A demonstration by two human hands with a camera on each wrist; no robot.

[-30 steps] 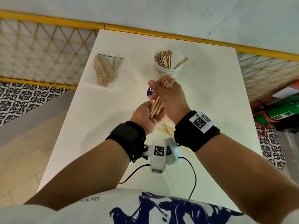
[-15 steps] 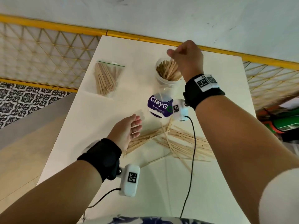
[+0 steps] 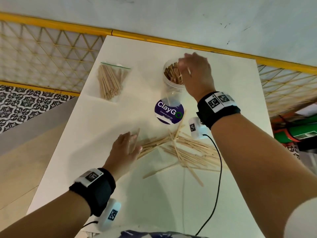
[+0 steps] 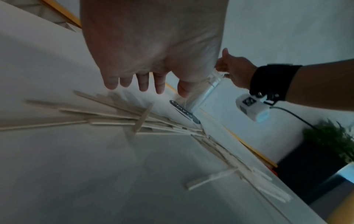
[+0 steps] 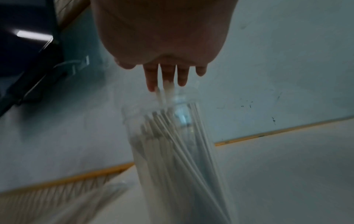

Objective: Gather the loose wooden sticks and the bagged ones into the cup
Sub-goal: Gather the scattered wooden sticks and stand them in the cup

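Mid-cycle on the loose sticks: right hand (image 3: 195, 74) is over the mouth of the cup (image 3: 172, 90), fingers extended down onto the tips of the sticks standing in it. Looks like tamping or settling a batch, not gripping; in the right wrist view the fingertips (image 5: 151, 84) point straight down at the stick ends, nothing curled round anything. Left hand (image 3: 126, 148) is spread flat, fingers straight and splayed, at the left edge of the loose sticks (image 3: 185, 150), which lie fanned on the table (image 3: 85, 152) on the near side of the cup, just past the ClayGo sticker (image 3: 169, 109). Whether the palm touches the sticks or hovers just above them, can't tell; left wrist view shows the fingers (image 4: 142, 83) above the pile with a gap, but the blur is heavy. Bagged sticks (image 3: 111, 81) are left of the cup, well apart, zip bag appears sealed and untouched. Next move, my read: left hand rakes the fan into a parallel bundle, then one hand closes round it and brings it to the cup end-first; crossed sticks in the pile need aligning first. Cup already looks fairly full, so the bag contents may be tight. Hidden: cup's right rim behind the right hand; how many loose sticks sit under the right forearm and cable (image 3: 219, 162); right wrist view is motion-smeared.
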